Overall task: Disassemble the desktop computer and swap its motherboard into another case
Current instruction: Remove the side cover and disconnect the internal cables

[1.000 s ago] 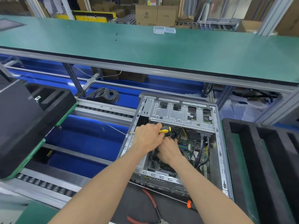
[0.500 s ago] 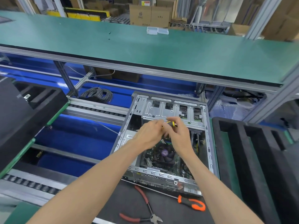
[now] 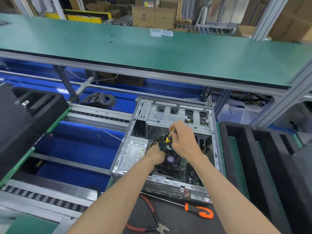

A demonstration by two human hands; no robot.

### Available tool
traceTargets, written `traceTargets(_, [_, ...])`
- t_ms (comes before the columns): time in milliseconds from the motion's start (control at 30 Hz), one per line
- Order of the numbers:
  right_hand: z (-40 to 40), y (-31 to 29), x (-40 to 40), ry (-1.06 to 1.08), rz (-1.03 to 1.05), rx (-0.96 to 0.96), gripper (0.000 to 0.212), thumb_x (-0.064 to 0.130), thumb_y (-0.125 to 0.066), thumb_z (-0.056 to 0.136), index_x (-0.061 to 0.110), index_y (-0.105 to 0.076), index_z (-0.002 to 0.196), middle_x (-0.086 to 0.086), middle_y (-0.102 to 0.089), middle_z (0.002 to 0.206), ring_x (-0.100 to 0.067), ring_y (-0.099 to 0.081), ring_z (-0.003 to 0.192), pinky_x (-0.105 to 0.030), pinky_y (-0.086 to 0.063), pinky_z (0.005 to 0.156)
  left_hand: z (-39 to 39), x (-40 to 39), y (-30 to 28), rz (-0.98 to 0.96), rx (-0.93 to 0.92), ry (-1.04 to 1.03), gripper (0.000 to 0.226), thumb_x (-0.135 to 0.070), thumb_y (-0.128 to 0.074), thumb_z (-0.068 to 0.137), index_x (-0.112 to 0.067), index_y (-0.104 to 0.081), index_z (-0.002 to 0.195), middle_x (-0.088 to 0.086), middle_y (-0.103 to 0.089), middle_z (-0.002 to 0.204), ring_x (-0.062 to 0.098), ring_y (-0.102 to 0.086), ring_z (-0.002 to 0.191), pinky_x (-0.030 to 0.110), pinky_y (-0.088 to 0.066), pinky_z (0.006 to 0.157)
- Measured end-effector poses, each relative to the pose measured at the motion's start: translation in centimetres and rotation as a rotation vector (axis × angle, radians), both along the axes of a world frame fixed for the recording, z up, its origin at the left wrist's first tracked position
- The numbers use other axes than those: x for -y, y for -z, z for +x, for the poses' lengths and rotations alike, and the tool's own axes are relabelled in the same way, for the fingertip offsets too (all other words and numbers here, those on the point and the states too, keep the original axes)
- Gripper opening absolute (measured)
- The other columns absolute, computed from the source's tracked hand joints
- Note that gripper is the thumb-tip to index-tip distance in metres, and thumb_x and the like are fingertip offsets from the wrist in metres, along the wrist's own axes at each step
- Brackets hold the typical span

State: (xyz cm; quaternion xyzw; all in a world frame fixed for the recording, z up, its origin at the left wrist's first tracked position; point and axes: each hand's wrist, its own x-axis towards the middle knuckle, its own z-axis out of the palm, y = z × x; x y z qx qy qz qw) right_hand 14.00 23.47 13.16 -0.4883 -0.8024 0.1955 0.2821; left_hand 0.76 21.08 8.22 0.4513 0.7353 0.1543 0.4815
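Hands worked inside the opened desktop case (image 3: 214, 149), which lay on its side on the dark surface (image 3: 177, 218) at about 5 o'clock from the middle of the view. The right hand (image 3: 183, 141) had its grip curled round a yellow-and-black screwdriver (image 3: 168, 138), held over the cable bundle (image 3: 158, 139) just below the silver drive cage (image 3: 168, 115). The left hand (image 3: 156, 155) reached in lower, at 7 o'clock from the right, its grip closed on something by the connectors at the board's edge; exactly what it pinched could not be told. Just beside it, at 3 o'clock, sat the cooler fan (image 3: 170, 159) on the green motherboard (image 3: 184, 171). The grey power supply (image 3: 131, 154) filled the case's 9 o'clock side. In front of the case, at 6 o'clock, lay red-handled cutters (image 3: 152, 215) and an orange-handled screwdriver (image 3: 199, 211), well apart from both hands.
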Motion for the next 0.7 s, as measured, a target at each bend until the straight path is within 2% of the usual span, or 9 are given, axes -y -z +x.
traceTargets(67, [-0.2,0.0,0.0,-0.022,-0.006,0.035,0.009,0.002,-0.051,0.097,0.01,-0.05,0.096,-0.006,-0.057,0.091,-0.028,-0.058,0.079,-0.045,-0.049,0.074,0.3,-0.1,0.2,-0.032,0.02,-0.038,0.01,0.0,-0.051,0.091,-0.005,-0.054,0.099,0.02,-0.062,0.109,0.032,-0.06,0.11,0.03,-0.046,0.077])
traceTargets(100, [-0.3,0.0,-0.1,-0.035,-0.009,0.046,0.009,0.001,-0.051,0.097,0.01,-0.05,0.096,-0.006,-0.056,0.092,-0.029,-0.058,0.079,-0.046,-0.049,0.074,0.4,-0.2,0.3,-0.042,0.029,-0.051,0.01,0.002,-0.052,0.091,-0.007,-0.053,0.095,0.018,-0.061,0.103,0.03,-0.061,0.105,0.028,-0.043,0.075])
traceTargets(233, [-0.4,0.2,-0.1,-0.063,-0.014,0.097,0.008,0.003,-0.051,0.097,0.011,-0.049,0.097,-0.003,-0.052,0.095,-0.028,-0.058,0.079,-0.046,-0.048,0.074,0.4,-0.3,0.6,-0.064,0.047,-0.078,0.017,0.004,-0.058,0.09,-0.009,-0.049,0.095,0.008,-0.056,0.094,0.025,-0.056,0.097,0.025,-0.042,0.078])
traceTargets(333, [-0.6,0.3,-0.1,-0.062,-0.029,0.114,0.008,0.004,-0.051,0.097,0.012,-0.049,0.097,-0.001,-0.049,0.096,-0.028,-0.056,0.079,-0.047,-0.047,0.073,0.4,0.1,0.6,-0.067,0.113,-0.132,0.025,0.01,-0.051,0.089,-0.014,-0.048,0.08,0.004,-0.053,0.081,0.016,-0.051,0.076,0.023,-0.041,0.062])
traceTargets(400, [-0.7,0.4,0.0,-0.063,-0.034,0.132,0.008,0.005,-0.052,0.098,0.012,-0.049,0.098,0.0,-0.048,0.097,-0.028,-0.055,0.079,-0.046,-0.046,0.074,0.4,0.3,0.4,-0.061,0.153,-0.161,0.024,0.01,-0.043,0.09,-0.012,-0.05,0.085,0.004,-0.054,0.08,0.013,-0.048,0.07,0.024,-0.037,0.052])
traceTargets(500, [-0.9,0.5,-0.1,-0.065,-0.038,0.147,0.006,0.005,-0.052,0.098,0.01,-0.05,0.099,-0.001,-0.048,0.097,-0.028,-0.055,0.079,-0.046,-0.046,0.075,0.5,0.4,0.2,-0.053,0.21,-0.206,0.022,0.006,-0.036,0.091,-0.009,-0.051,0.098,0.006,-0.053,0.08,0.015,-0.047,0.068,0.025,-0.035,0.051])
traceTargets(600, [-0.9,0.3,-0.2,-0.058,-0.028,0.153,0.006,0.004,-0.051,0.097,0.01,-0.05,0.099,-0.001,-0.049,0.098,-0.029,-0.054,0.079,-0.046,-0.046,0.074,0.5,0.4,-0.3,-0.091,0.3,-0.334,0.022,0.01,-0.037,0.088,-0.007,-0.05,0.085,0.008,-0.048,0.069,0.019,-0.042,0.061,0.025,-0.032,0.053])
traceTargets(633, [-0.8,0.2,-0.2,-0.055,-0.022,0.153,0.006,0.004,-0.051,0.097,0.01,-0.05,0.099,-0.001,-0.049,0.098,-0.03,-0.054,0.078,-0.046,-0.046,0.073,0.5,0.4,-0.6,-0.107,0.369,-0.395,0.021,0.008,-0.04,0.089,-0.007,-0.051,0.08,0.008,-0.05,0.064,0.021,-0.045,0.057,0.024,-0.035,0.052])
traceTargets(700, [-0.7,0.0,-0.2,-0.051,-0.018,0.149,0.006,0.004,-0.051,0.097,0.01,-0.051,0.098,-0.001,-0.049,0.097,-0.029,-0.054,0.078,-0.045,-0.045,0.073,0.6,0.5,-1.2,-0.107,0.524,-0.49,0.027,-0.013,-0.041,0.1,-0.01,-0.055,0.077,0.005,-0.059,0.054,0.018,-0.055,0.046,0.02,-0.04,0.042])
